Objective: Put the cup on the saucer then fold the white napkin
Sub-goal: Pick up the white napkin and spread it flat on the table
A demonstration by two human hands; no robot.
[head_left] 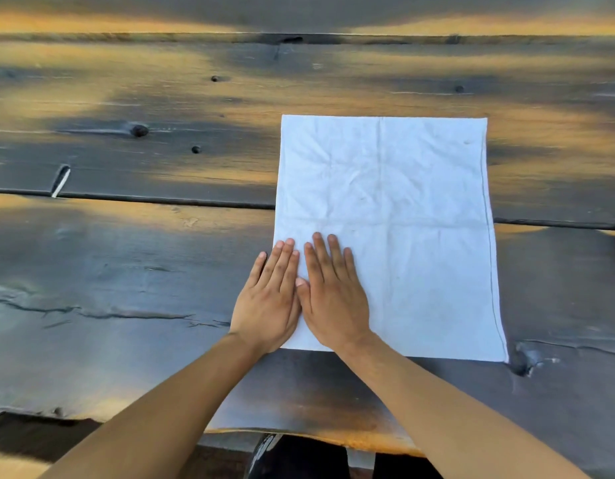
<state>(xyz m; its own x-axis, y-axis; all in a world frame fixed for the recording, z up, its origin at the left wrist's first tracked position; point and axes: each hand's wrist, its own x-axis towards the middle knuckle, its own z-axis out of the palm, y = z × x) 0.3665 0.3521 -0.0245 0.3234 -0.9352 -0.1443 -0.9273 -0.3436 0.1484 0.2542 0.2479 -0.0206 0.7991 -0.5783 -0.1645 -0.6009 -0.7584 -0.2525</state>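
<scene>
The white napkin (402,209) lies spread flat on the dark wooden table (126,271), a little right of centre, with faint crease lines across it. My left hand (270,302) lies flat with straight fingers on the napkin's near left corner, partly over its left edge. My right hand (332,295) presses flat beside it, fingers straight and pointing away from me. The two hands touch at the thumbs. No cup or saucer shows in this view.
The table is made of wide dark planks with knots and cracks, and a gap runs across it under the napkin. Its near edge (299,433) is just below my forearms. A small pale sliver (61,181) sticks in the gap at the left.
</scene>
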